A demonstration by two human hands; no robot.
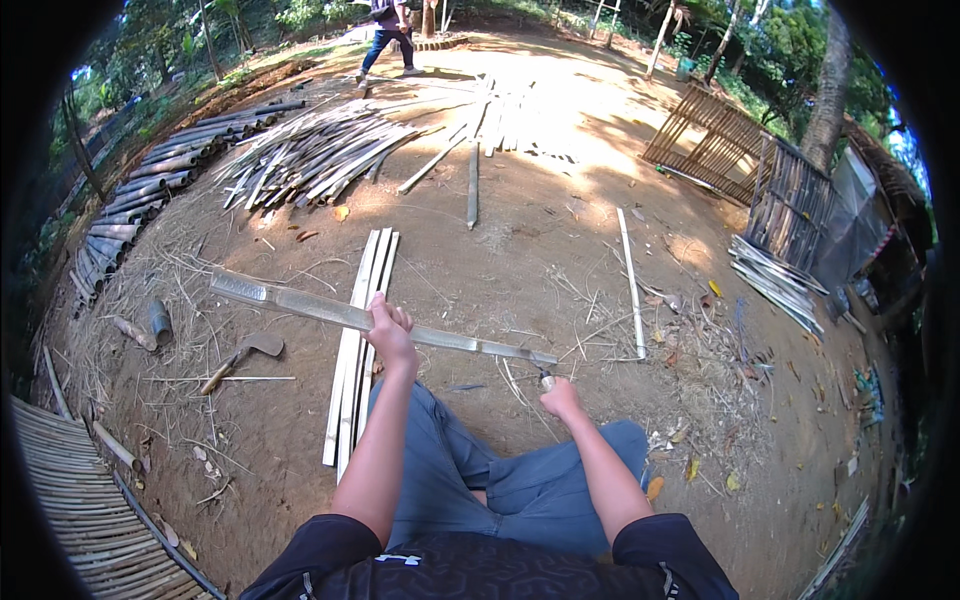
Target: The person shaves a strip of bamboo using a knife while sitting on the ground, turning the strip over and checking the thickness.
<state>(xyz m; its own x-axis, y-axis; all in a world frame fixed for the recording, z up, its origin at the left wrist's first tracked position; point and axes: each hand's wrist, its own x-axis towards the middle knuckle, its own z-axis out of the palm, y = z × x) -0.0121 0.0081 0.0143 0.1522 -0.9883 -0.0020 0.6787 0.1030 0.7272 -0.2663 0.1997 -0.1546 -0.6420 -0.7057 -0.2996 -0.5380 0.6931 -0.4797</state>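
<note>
My left hand (390,330) is closed around the middle of a long split bamboo strip (450,340), which slants across in front of me, its inner hollow side with node ridges showing. My right hand (561,398) grips the handle of a small knife (546,379). Its short dark blade is at the strip's right end; whether it touches cannot be made out. Under the strip's left part lie several pale bamboo slats (350,375), side by side on the ground. A broad-bladed chopping knife (262,345) with a wooden handle rests on the dirt at left.
Farther off are a heap of split bamboo (310,155) and a row of dark bamboo poles (150,180). One slat (632,285) lies at right, near bamboo panels (705,145). A bamboo slat platform (80,500) stands at lower left. Another person (387,40) walks at the back.
</note>
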